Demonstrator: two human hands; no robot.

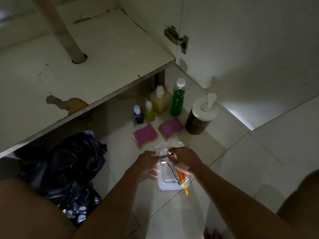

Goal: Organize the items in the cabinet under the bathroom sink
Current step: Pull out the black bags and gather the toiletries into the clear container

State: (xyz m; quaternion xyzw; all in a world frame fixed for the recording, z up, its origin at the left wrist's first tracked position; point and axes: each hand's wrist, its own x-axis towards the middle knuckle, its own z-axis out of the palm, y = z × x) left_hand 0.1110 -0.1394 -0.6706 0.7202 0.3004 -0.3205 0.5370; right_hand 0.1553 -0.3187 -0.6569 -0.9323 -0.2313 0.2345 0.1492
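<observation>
A clear plastic container [170, 186] lies on the floor tiles in front of me. My left hand [148, 163] grips its left rim. My right hand [183, 160] is closed on a dark grey toothbrush [173, 171] that slants into the container, beside a yellow toothbrush [183, 186] and something red. Behind stand two pink sponges [145, 136] [170, 128], a small blue bottle [138, 114], a small yellow bottle [149, 112], a square amber soap bottle [160, 101], a green-liquid bottle [177, 99] and a brown pump jar [200, 116]. The cabinet floor [82, 66] holds nothing.
A drain pipe [69, 40] passes through the cabinet floor, whose front edge is chipped. The open cabinet door [241, 40] stands at right with its hinge [176, 37]. A black plastic bag [69, 169] lies on the left. My knees frame the bottom corners.
</observation>
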